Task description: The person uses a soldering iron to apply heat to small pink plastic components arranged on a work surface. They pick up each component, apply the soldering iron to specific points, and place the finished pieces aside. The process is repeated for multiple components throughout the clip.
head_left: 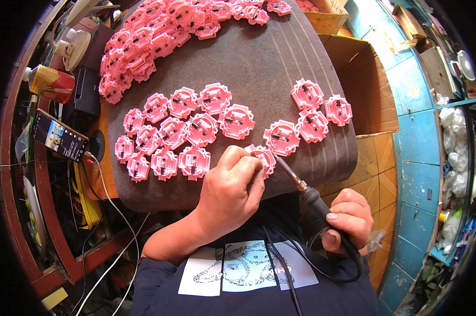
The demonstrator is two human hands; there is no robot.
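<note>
A black-handled soldering iron (313,203) is gripped in my right hand (351,218), its metal tip slanting up to the left. The tip is by a pink plastic part (267,159) near the mat's front edge. Against that part's left side, my left hand (230,184) is closed in a pinch; what its fingers hold is hidden. Just beyond lies another pink part (282,138) with small black and metal pieces in its middle. Several matching parts (201,129) sit in loose rows left of centre, and three more (312,125) lie to the right.
A large heap of pink parts (159,31) covers the far left of the dark mat (248,63). A lit phone (60,135) and a bottle (51,83) stand at the left, with a white cable. An open cardboard box (372,79) is beyond the mat's right edge.
</note>
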